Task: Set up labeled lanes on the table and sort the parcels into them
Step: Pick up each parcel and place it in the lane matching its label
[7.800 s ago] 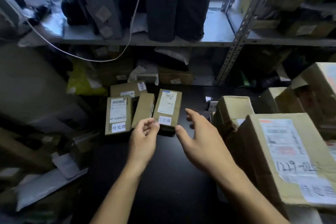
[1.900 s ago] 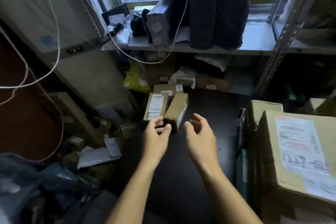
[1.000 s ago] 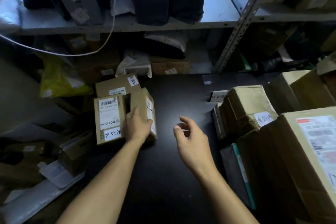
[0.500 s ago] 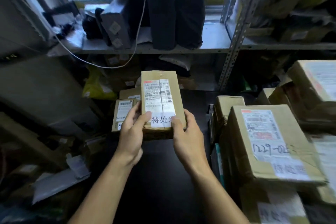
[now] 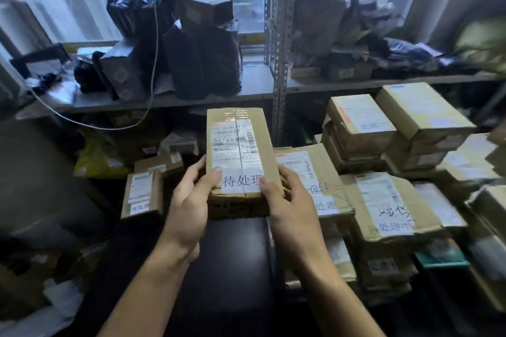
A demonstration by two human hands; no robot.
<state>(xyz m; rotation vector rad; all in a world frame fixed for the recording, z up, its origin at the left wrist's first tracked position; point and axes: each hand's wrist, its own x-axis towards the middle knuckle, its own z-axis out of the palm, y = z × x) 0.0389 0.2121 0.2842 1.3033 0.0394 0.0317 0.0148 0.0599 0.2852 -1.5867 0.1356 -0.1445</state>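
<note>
Nearest, the dark desk (image 5: 232, 268) runs forward between two forearms. Above it the left hand (image 5: 189, 210) and the right hand (image 5: 290, 205) hold one cardboard parcel (image 5: 238, 156) off the surface, label side up. Each grip is clamped on the parcel's near end, thumbs lying on top at either side of its white tag (image 5: 241, 182) and fingers curled under the edges.

The step in hand looks like reading that tag before choosing a lane. To do it well, keep the thumbs off the printed characters, hold the parcel level, and match the tag against those already laid down.

Just beyond on the left, a smaller tagged box (image 5: 142, 194) lies flat on the desk; its tag seems to carry the same words. To the right rises a stack of larger boxes (image 5: 383, 200). Farthest back, a metal shelf (image 5: 191, 98) holds dark bags.
</note>
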